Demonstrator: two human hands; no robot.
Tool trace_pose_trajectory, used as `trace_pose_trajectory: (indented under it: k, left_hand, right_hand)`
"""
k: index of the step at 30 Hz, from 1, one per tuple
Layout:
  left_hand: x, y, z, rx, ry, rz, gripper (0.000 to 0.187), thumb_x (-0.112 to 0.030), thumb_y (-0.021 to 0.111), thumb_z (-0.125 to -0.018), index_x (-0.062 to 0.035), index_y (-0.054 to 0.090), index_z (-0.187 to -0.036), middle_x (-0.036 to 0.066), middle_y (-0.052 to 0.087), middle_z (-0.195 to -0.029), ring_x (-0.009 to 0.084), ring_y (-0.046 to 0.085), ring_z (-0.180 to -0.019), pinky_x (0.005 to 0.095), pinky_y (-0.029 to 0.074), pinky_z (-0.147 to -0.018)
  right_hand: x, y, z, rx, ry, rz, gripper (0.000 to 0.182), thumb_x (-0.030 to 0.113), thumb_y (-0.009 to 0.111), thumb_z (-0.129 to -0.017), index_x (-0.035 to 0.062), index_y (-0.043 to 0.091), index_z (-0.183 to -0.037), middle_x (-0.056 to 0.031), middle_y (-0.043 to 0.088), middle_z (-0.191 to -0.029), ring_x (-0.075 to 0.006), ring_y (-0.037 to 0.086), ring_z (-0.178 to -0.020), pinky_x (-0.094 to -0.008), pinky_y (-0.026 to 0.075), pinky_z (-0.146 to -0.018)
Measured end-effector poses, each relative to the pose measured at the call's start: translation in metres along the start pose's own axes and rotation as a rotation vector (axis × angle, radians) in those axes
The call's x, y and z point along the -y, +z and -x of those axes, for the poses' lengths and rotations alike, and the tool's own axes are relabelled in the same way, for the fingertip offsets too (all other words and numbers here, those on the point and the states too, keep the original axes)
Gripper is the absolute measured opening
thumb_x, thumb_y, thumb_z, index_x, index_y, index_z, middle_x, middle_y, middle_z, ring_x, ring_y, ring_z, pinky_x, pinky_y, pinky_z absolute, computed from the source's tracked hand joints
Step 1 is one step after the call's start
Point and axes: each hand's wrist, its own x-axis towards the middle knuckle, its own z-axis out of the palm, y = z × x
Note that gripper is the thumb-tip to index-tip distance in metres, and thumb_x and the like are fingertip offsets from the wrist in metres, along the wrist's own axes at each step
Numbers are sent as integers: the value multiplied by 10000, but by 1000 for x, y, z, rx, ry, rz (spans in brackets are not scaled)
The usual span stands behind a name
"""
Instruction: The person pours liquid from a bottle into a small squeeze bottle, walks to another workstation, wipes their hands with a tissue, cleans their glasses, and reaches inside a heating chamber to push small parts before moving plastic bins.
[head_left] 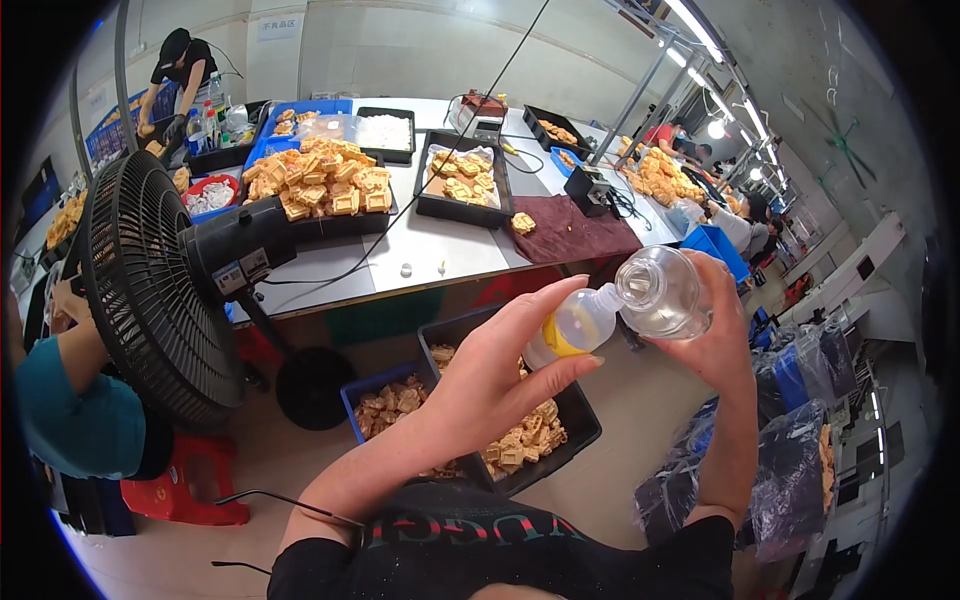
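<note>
- Two bottles are held in the air before the tabletop, mouths close together; whether they touch, I cannot tell from where I stand.
- The person's left grip pinches the small bottle, thumb on one side, fingers on the other. Its cloudy wall looks like soft plastic, so I think it is light and yields when pressed. The middle of its body, held gently, seems the good place.
- The right grip is curved around the clear bottle, on the side away from the small one. It may be glass or hard plastic; I judge it stiffer, perhaps heavier, and slippery if wet. It is better to hold it around the body, leaving the mouth free.
</note>
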Motion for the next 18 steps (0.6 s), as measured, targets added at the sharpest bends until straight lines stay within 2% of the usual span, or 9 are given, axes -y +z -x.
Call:
trace_pose_trajectory:
  k: [10, 13, 18]
  left_hand:
    - [0, 0, -1, 0, 4, -9, 625, -172, 711, -886, -17, 414, -1414, 123, 564, -1288, 166, 528, -1178, 315, 423, -988]
    - [5, 2, -1, -32, 53, 3, 636, -215, 727, -861, -44, 426, -1395, 181, 576, -1223, 301, 582, -1114, 377, 460, -931]
    - [5, 2, -1, -32, 60, 22, 634, -210, 728, -860, -43, 428, -1393, 181, 577, -1221, 300, 584, -1110, 376, 463, -929]
  right_hand:
    - [2, -8, -4, -11, -70, 77, 870, 77, 872, -485, 101, 510, -1275, -96, 571, -1233, -302, 527, -1124, -406, 412, -978]
    - [1, -10, -5, 2, -68, 106, 869, 82, 872, -486, 91, 500, -1272, -99, 574, -1234, -304, 525, -1127, -413, 400, -982]
    - [0, -12, -6, 4, -92, 140, 872, 93, 872, -488, 86, 489, -1272, -101, 579, -1234, -310, 523, -1137, -420, 384, -993]
